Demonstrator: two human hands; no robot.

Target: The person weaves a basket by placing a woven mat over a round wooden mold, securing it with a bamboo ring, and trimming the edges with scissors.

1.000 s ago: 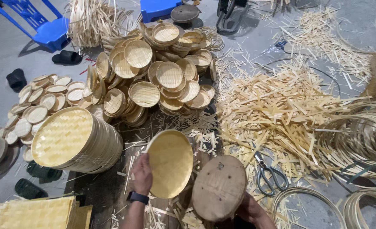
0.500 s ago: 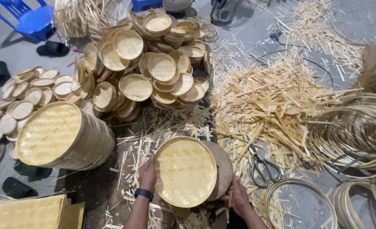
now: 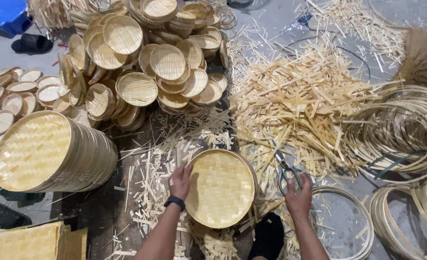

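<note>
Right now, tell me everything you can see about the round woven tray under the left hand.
The tray is a round, shallow disc of pale yellow woven strips, bamboo by the look of it, with a thin bent rim around the weave. It faces up, slightly tilted, over a darker round block of which only an edge shows. The left hand touches its left rim. The right hand is off it, at the scissors. Loose offcuts lie all around.

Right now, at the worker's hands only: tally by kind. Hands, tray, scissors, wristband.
Hands: 2 (left hand, right hand)
Tray: 1
Scissors: 1
Wristband: 1
Total: 5
</note>
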